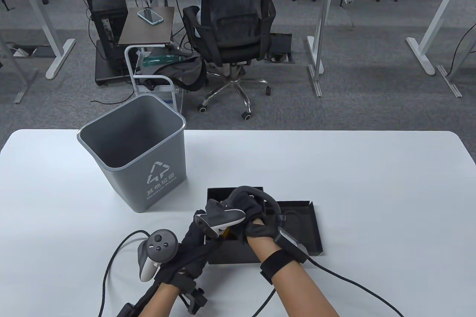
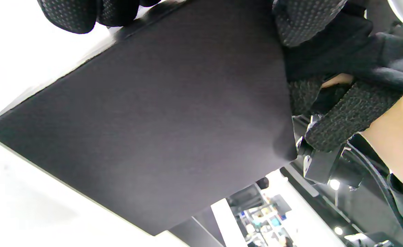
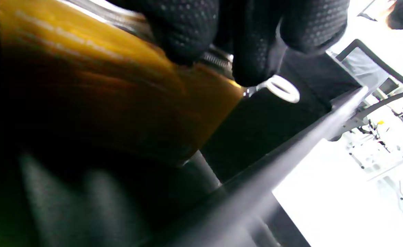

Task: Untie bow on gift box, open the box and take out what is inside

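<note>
The black gift box [image 1: 230, 254] stands open near the table's front edge, its dark outer wall [image 2: 160, 130] filling the left wrist view. Its black lid [image 1: 303, 229] lies upturned just to the right. My left hand [image 1: 193, 237] grips the box's near-left wall, fingers [image 2: 71, 13] curled over the top rim. My right hand [image 1: 247, 216] reaches down into the box. There its fingers [image 3: 187, 31] pinch a yellow-orange zipped pouch [image 3: 102, 103] by the zipper edge, beside a metal pull ring [image 3: 284, 90]. A sliver of the pouch [image 1: 225, 234] shows between the hands. No ribbon is in view.
A grey waste bin [image 1: 137, 153] stands on the white table [image 1: 372, 190] left of and behind the box. Glove cables [image 1: 111, 257] trail over the table's front. Beyond the far edge a person sits on an office chair [image 1: 230, 34].
</note>
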Tool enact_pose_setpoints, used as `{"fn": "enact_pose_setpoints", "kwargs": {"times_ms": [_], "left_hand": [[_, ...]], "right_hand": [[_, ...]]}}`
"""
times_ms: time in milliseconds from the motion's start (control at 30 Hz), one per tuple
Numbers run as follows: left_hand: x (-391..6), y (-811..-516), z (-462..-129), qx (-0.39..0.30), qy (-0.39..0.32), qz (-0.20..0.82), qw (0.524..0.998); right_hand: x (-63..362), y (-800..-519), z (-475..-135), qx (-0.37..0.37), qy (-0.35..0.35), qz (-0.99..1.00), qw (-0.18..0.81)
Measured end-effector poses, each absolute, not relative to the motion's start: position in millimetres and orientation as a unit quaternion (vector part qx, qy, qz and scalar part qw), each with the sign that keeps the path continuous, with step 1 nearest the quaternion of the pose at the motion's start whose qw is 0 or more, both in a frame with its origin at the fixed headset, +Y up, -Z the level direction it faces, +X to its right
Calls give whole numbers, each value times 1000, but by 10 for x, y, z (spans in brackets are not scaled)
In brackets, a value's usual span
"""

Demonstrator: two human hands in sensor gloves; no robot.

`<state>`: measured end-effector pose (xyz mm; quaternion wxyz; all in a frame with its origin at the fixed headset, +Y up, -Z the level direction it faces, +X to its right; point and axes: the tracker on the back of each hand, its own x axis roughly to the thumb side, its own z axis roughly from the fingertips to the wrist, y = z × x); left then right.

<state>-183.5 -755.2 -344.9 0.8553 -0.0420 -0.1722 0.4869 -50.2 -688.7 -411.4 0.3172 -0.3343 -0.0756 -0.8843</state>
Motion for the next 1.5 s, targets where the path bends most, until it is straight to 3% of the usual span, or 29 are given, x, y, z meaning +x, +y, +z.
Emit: {"fn": "enact_pose_setpoints", "kwargs": {"times_ms": [333, 800, 967, 1200, 1500], "left_hand": [[-1832, -7543, -3434, -36, -173, 483, 857], [-1831, -7540, -3414, -43, -173, 481, 859], [-1824, -7537, -3404, -43, -171, 483, 858], [-1815, -7521, -3402, -45, -170, 485, 857], [-1804, -7501, -3390, -46, -169, 484, 857]], "right_hand": [[-192, -6660, -4025, -317, 2, -919, 233], [465, -5573, -3657, -222, 177, -954, 94], [852, -5321, -3617, -137, 165, -976, 34], [1470, -5535, -3758, -1, 110, -994, 15], [2213, -6349, -4014, 185, 59, -976, 96]]}}
